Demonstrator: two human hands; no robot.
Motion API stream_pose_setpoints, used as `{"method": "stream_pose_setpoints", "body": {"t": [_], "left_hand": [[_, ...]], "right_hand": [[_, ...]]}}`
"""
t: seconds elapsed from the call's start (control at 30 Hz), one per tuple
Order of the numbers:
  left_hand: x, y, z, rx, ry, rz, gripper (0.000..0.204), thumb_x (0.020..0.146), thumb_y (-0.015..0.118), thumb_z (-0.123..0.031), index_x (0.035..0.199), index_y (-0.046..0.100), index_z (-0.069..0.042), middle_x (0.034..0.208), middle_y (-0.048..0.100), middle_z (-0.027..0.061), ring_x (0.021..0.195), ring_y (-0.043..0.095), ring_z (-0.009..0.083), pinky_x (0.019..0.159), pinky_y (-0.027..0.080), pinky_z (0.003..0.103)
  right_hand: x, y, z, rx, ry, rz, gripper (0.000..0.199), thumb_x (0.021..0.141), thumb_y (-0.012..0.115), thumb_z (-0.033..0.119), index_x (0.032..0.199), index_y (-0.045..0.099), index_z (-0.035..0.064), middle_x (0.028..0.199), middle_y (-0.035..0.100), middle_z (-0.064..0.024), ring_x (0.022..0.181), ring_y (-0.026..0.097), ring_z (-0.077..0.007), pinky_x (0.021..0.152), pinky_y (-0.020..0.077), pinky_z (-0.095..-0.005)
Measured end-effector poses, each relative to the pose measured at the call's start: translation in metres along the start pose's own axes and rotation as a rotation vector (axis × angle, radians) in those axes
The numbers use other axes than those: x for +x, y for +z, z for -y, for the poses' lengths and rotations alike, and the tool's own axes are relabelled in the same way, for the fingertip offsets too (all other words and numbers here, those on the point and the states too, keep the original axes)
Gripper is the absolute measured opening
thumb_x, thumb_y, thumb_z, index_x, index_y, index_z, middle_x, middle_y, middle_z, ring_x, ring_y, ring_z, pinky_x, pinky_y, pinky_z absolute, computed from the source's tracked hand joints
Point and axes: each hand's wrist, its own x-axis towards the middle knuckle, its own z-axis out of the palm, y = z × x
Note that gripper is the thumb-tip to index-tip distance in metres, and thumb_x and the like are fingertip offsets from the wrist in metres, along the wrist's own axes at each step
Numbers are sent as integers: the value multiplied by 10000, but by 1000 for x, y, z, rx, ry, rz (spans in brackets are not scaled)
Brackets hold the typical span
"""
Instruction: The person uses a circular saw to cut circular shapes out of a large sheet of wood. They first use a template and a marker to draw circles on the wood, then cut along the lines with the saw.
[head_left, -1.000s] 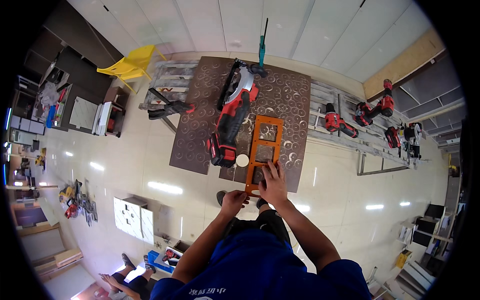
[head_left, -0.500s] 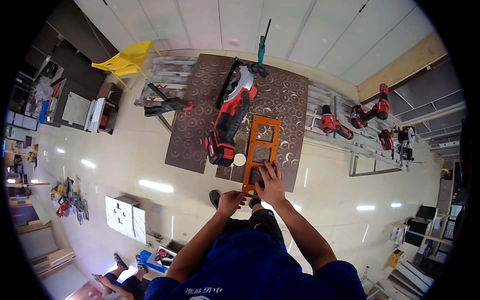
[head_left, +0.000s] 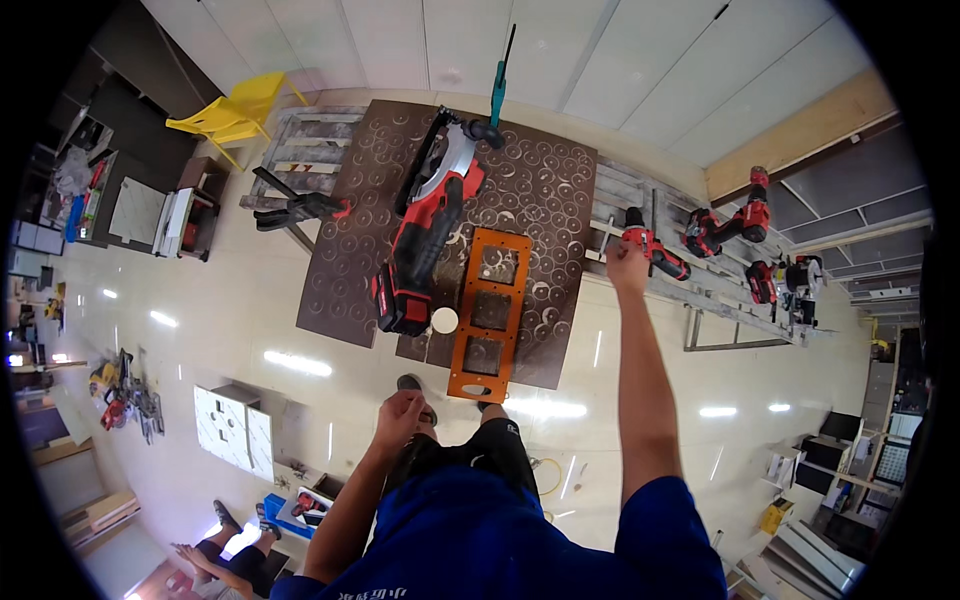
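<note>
An orange template plate with three square cutouts lies on the brown board, its near end jutting past the board's edge. To its left a red and black circular saw rests on the board. My left hand hovers off the template's near left corner, fingers curled together; whatever they hold, if anything, is hidden. Stretched out to the right, my right hand is at the slatted bench beside a red and black drill. Its fingers look pinched together, and their tips are hard to make out.
More red power tools sit farther right on the slatted bench. Black clamps lie left of the board, and a teal-handled tool at its far edge. A yellow chair stands far left. Another person's legs show at lower left.
My right hand has left the template and reached right to the drill. My left hand has drawn back from the template's near end. The view has shifted slightly.
</note>
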Motion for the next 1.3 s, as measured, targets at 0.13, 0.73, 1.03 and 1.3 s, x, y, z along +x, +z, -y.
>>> {"method": "stream_pose_setpoints", "body": {"t": [0.13, 0.73, 1.03, 1.3], "left_hand": [[-25, -28, 16, 34, -39, -53, 341, 1000, 528, -230, 1220, 546, 30, 973, 705, 167, 815, 699, 210, 647, 556, 304], [-88, 4, -114, 352, 713, 230, 396, 789, 790, -65, 1146, 639, 20, 1003, 690, 152, 857, 691, 237, 731, 558, 318], [-30, -8, -58, 171, 878, 118, 137, 921, 654, -93, 992, 641, 24, 970, 662, 186, 809, 679, 257, 713, 560, 337], [30, 9, -39, -215, 696, -59, 147, 945, 545, 66, 1085, 515, 31, 1118, 637, 238, 1056, 657, 300, 895, 562, 396]], "right_hand": [[20, 29, 5, -150, 32, 218, 343, 781, 701, 347, 809, 712, 5, 823, 686, -244, 819, 677, -402, 753, 538, -473], [-262, -113, 195, 758, -433, 998, 201, 758, 767, 84, 926, 662, 43, 710, 663, -58, 620, 657, -144, 576, 511, -262], [-249, -41, 171, 687, -697, 630, 350, 738, 796, 105, 1045, 645, 32, 1051, 660, -112, 919, 660, -276, 768, 547, -363], [-195, 25, 153, 95, -798, 581, 675, 751, 777, 323, 1328, 541, 66, 1515, 347, -202, 1442, 252, -401, 1143, 193, -585]]}}
